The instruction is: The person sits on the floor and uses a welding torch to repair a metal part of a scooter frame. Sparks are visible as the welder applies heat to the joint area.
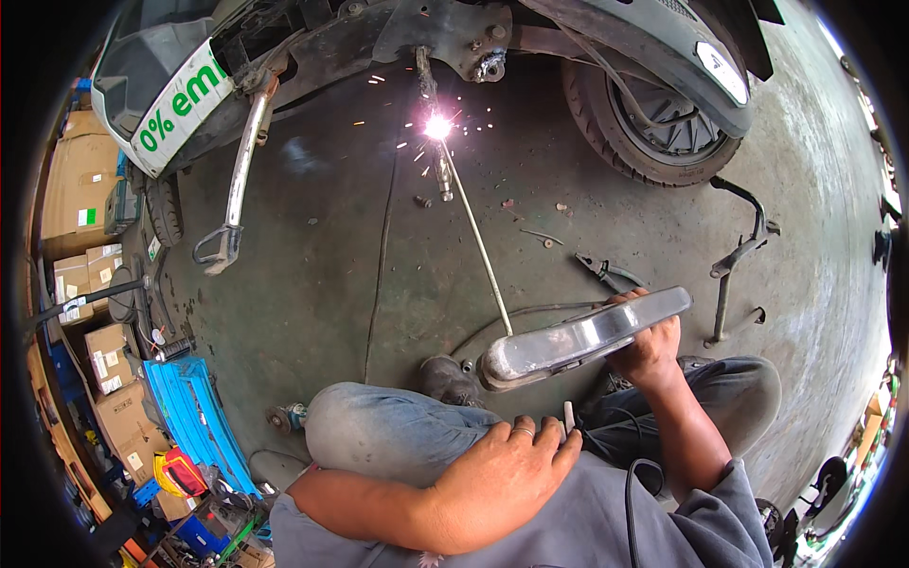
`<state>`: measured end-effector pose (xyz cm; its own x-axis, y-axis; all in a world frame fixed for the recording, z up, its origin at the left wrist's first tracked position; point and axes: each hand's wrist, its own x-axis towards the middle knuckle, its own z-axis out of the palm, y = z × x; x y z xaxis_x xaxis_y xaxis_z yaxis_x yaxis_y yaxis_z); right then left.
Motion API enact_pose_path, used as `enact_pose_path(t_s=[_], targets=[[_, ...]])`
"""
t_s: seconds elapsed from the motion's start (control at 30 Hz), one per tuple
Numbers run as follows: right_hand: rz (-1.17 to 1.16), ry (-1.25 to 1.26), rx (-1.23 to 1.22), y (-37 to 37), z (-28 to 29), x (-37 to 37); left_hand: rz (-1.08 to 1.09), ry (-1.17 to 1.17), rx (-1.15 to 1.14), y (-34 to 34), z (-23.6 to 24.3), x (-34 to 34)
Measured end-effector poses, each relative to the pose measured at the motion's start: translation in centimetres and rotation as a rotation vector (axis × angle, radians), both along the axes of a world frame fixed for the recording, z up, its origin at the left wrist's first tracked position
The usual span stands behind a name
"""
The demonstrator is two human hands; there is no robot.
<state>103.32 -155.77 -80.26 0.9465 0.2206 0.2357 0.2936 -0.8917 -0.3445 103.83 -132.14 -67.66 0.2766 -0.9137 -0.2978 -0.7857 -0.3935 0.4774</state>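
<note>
My right hand (644, 346) is closed around an elongated, polished silver-grey object (587, 333). A thin pale rod (478, 241) runs up from behind that object to a bright, sparking point (437, 127) on an upright metal piece (424, 76) below the vehicle's dark frame plate (445, 24). The lower end of that piece shows just under the glare, which hides the join. My left hand (502, 473) is low over my lap, fingers curled around a short white stick (568, 414), with a black cable (632, 521) beside it.
A vehicle wheel (663, 147) stands upper right. A silver arm (248, 166) hangs upper left. Pliers (606, 275) and a bent metal bracket (734, 256) lie on the concrete floor (303, 265). Cardboard boxes (133, 426) and a blue plastic panel (194, 407) line the left side.
</note>
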Motion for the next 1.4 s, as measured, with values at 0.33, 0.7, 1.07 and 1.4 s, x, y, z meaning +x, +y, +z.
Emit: enact_pose_path(t_s=[0.33, 0.7, 1.07, 1.4], targets=[[0.015, 0.037, 0.018, -0.2, 0.1, -0.5, -0.004, -0.03, -0.027, -0.1, -0.2, -0.1], [0.027, 0.007, 0.051, -0.6, 0.0, -1.4, -0.016, -0.024, -0.03, -0.3, -0.2, 0.0], [-0.33, -0.075, 0.474, -0.7, 0.5, 3.7, -0.001, -0.012, -0.019, 0.0, -0.4, 0.3], [-0.47, -0.066, 0.553, 0.4, 0.8, 6.5, 0.006, 0.011, 0.005, 0.6, -0.7, 0.8]])
